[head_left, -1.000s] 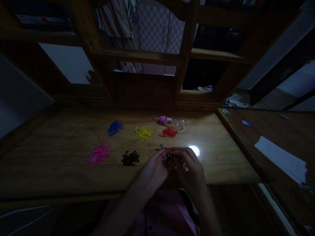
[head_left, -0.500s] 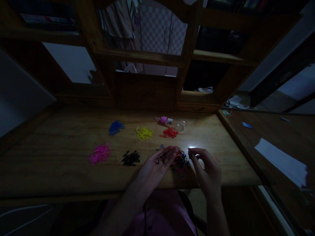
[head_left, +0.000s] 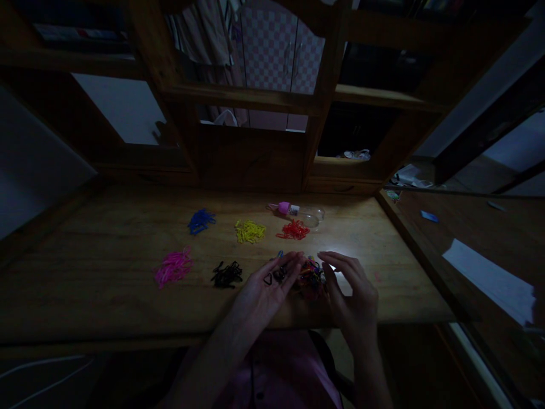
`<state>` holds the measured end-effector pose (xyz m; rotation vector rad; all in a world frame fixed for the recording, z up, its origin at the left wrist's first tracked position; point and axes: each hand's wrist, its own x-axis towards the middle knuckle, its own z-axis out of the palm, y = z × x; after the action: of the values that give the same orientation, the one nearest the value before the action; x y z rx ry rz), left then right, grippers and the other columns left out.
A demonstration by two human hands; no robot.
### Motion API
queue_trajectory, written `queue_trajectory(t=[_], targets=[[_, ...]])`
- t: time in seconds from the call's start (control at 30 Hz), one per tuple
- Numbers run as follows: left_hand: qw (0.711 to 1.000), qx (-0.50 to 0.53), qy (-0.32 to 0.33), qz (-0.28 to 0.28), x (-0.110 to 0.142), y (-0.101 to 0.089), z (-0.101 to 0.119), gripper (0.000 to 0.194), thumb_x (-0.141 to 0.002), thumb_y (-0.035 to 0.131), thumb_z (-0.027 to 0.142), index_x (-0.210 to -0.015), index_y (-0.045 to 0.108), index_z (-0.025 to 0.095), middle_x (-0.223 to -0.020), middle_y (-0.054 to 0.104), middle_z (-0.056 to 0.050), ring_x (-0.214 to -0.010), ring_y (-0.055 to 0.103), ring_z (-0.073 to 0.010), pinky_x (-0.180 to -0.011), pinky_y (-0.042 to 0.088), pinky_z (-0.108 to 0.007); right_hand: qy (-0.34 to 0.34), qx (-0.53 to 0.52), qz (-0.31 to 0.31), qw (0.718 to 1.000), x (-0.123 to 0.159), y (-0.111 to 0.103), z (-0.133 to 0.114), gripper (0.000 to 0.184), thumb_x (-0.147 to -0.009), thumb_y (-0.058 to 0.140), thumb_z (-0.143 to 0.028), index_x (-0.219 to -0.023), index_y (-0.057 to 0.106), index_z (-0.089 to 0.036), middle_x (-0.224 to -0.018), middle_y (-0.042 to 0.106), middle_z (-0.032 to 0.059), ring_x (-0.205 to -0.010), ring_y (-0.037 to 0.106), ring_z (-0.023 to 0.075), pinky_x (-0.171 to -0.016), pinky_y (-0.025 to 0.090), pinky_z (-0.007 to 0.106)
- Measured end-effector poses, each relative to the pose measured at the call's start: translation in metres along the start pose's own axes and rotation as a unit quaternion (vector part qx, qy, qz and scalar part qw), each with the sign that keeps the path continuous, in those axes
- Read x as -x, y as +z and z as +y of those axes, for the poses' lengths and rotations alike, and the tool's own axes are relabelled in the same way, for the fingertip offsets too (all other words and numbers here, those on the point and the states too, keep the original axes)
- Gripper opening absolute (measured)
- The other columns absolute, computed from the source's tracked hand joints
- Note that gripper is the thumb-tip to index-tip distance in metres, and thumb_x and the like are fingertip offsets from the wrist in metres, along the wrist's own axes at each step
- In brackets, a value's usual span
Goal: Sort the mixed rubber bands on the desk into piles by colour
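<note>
My left hand (head_left: 266, 289) lies palm up over the wooden desk (head_left: 106, 295), fingers stretched, with a few black clips (head_left: 275, 277) resting on the palm. Just right of it sits a mixed pile of coloured clips (head_left: 312, 275). My right hand (head_left: 351, 292) hovers over that pile's right side, fingers spread and curved, holding nothing I can see. Sorted heaps lie beyond: black (head_left: 226, 274), pink (head_left: 172, 267), blue (head_left: 200, 221), yellow (head_left: 249, 230), red (head_left: 292, 229).
A clear bottle with a pink cap (head_left: 298, 212) lies behind the red heap. A bright light spot (head_left: 336, 255) shines on the desk. Wooden shelving (head_left: 247, 102) rises at the back. White paper (head_left: 489, 278) lies on the surface at right.
My hands, joined together a second ago, have parted. The left palm turned up with black clips on it, uncovering the mixed pile; the right hand moved right, then back over the pile.
</note>
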<state>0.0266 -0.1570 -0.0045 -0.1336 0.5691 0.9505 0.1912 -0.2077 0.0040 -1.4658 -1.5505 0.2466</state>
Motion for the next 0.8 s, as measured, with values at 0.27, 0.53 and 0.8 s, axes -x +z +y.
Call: queue_trajectory(t=[0.27,0.53,0.8], targets=[[0.998,0.009,0.046,0.031,0.001,-0.002,0.026,0.027,-0.093,0.039,0.007,-0.077,0.061,0.006,-0.072,0.062,-0.009,-0.058,0.059,-0.0093,-0.050,0.053,-0.017,-0.037,0.080,-0.123,0.989,0.010,-0.002,0.042,0.024,-0.084,0.062,-0.015,-0.106,0.067,-0.024,-0.105,0.063,0.0086,-0.099,0.056,0.0249,-0.083,0.051,0.041],[0.999,0.007,0.038,0.020,0.003,0.000,0.023,0.026,-0.092,0.039,0.007,-0.077,0.060,0.008,-0.073,0.059,-0.008,-0.058,0.055,-0.0092,-0.050,0.051,-0.019,-0.012,0.078,-0.120,0.990,0.009,0.018,0.037,0.017,-0.086,0.060,-0.014,-0.096,0.068,-0.024,-0.093,0.064,0.0065,-0.090,0.057,0.0231,-0.078,0.051,0.038],[0.999,-0.004,0.043,0.021,0.002,-0.001,0.021,0.026,-0.091,0.039,0.007,-0.076,0.060,0.009,-0.073,0.059,-0.008,-0.060,0.056,-0.0099,-0.052,0.052,-0.019,0.092,-0.018,-0.080,0.992,0.009,0.007,0.031,0.007,-0.085,0.064,-0.024,-0.091,0.067,-0.022,-0.088,0.066,0.0035,-0.076,0.059,0.0177,-0.066,0.049,0.029]])
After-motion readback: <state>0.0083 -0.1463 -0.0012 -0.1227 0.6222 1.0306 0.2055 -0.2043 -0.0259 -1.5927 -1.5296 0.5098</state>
